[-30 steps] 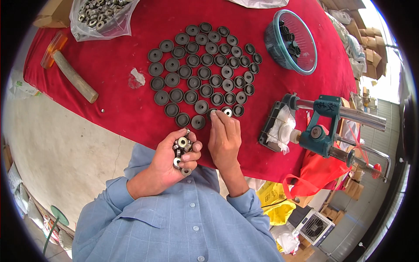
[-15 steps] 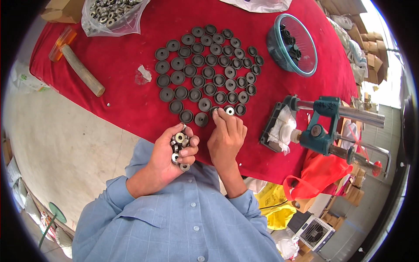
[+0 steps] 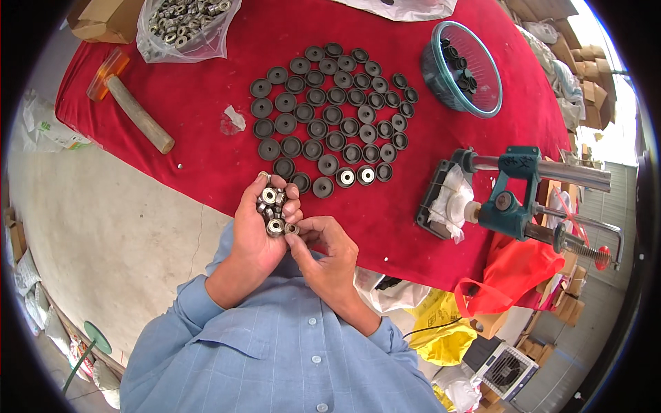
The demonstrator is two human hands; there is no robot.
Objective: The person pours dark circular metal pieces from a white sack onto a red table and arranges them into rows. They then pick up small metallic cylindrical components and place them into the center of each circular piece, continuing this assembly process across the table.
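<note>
Several bearings [image 3: 270, 197] in the cupped left hand [image 3: 252, 234], one in the pinched right hand [image 3: 329, 260].

Red cloth [image 3: 398, 220] leaves passage between the black discs [image 3: 335, 141] and the green press [image 3: 493, 215] blocking the right.

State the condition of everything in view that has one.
Left hand: cupped around bearings
Right hand: touching one bearing
Black discs: spread out; two carry bearings
Plastic bag: open, bearings showing
Blue tub: open, black parts inside
Hammer: lying down
Green press: untouched
</note>
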